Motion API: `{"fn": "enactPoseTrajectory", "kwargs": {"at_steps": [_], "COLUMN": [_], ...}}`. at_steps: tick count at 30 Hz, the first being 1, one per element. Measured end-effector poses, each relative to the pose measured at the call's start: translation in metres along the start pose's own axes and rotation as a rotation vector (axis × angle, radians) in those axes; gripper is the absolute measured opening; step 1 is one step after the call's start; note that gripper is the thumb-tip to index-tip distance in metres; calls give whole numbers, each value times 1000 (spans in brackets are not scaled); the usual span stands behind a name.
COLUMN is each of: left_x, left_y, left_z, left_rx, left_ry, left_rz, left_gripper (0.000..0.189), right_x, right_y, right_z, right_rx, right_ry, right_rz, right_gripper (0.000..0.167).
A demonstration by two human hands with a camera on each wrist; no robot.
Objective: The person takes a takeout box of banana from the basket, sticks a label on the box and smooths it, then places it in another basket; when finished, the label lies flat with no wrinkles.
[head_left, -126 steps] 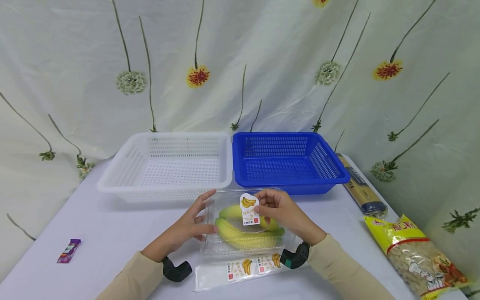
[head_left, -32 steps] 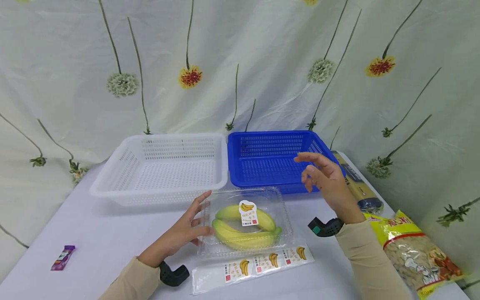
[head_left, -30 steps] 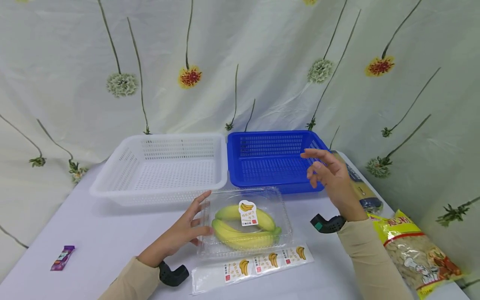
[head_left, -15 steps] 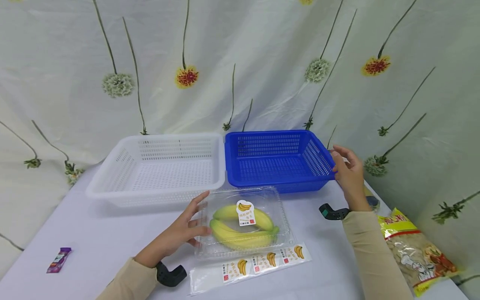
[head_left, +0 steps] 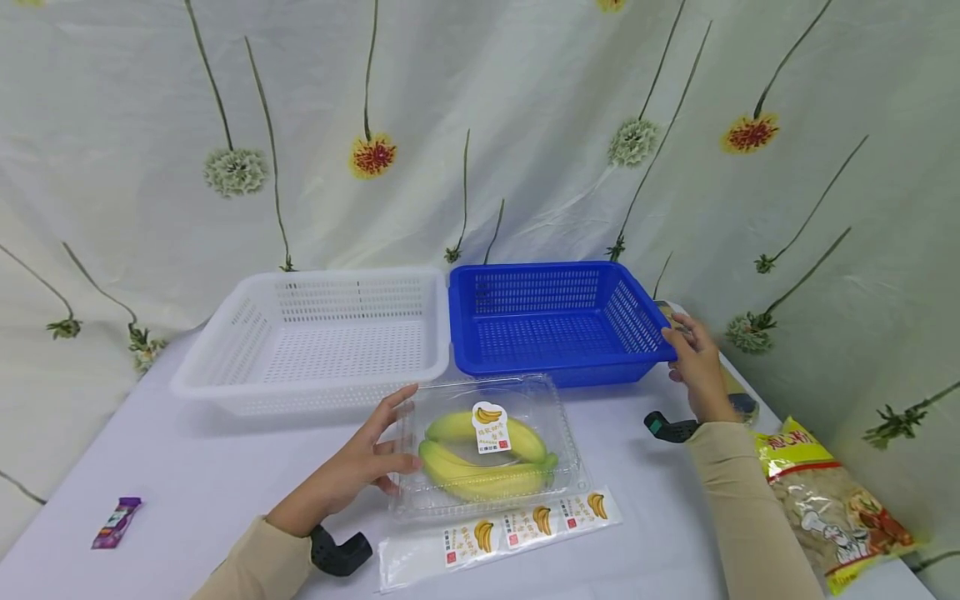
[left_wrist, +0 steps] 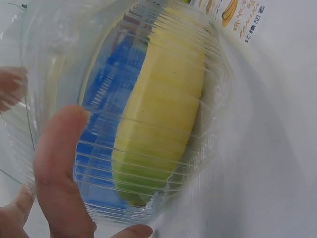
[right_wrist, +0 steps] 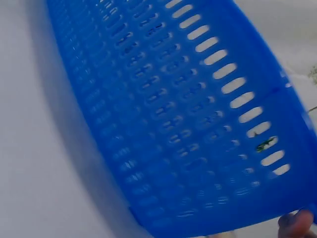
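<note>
In the head view, a clear plastic box (head_left: 483,442) holds yellow bananas (head_left: 480,479), with a white banana label (head_left: 491,427) flat on its lid. My left hand (head_left: 371,454) holds the box's left side, fingers spread along the edge and thumb on the front part. The left wrist view shows that thumb (left_wrist: 62,168) across the clear plastic beside a banana (left_wrist: 163,104). Over on the right, my right hand (head_left: 697,367) grips the front right corner of the blue basket (head_left: 555,367). Only a fingertip on the basket's rim shows in the right wrist view.
A white basket (head_left: 322,392) stands left of the blue one. Before the box lies a strip of banana labels (head_left: 502,537). A purple wrapped snack (head_left: 116,522) is at far left. A long yellow packet (head_left: 735,387) and a macaroni bag (head_left: 825,508) lie at right.
My right hand, which pinched the label over the box, has let go and moved right to the blue basket's corner. The label lies on the lid. My left hand stays at the box.
</note>
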State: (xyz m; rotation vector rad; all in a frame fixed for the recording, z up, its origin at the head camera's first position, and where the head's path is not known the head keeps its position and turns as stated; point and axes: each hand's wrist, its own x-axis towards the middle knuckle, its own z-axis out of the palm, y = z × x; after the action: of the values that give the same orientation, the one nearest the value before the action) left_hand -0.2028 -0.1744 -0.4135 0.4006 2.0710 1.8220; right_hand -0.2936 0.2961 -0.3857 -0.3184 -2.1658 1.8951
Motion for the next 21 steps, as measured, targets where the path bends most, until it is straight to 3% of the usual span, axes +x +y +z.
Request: {"fn": "enactPoseTrajectory", "kwargs": {"at_steps": [4,7,12,21], "left_x": [0,0,0,-3], "left_y": [-1,0,0,3], "left_z": [0,1,1,2], "left_rx": [-9,-13,-29,-76], "left_ry": [4,8,11,16], "left_rz": [7,9,14,-18], "left_gripper": [108,108,106,105], "right_x": [0,0,1,3], "right_y": [10,18,29,35], "right_z": [4,6,11,14], "right_rx": [220,309,354,321], "right_ry": [-14,-1,30,36], "right_rz": [32,27,-8,-27], "right_gripper": [31,19,23,22]}}
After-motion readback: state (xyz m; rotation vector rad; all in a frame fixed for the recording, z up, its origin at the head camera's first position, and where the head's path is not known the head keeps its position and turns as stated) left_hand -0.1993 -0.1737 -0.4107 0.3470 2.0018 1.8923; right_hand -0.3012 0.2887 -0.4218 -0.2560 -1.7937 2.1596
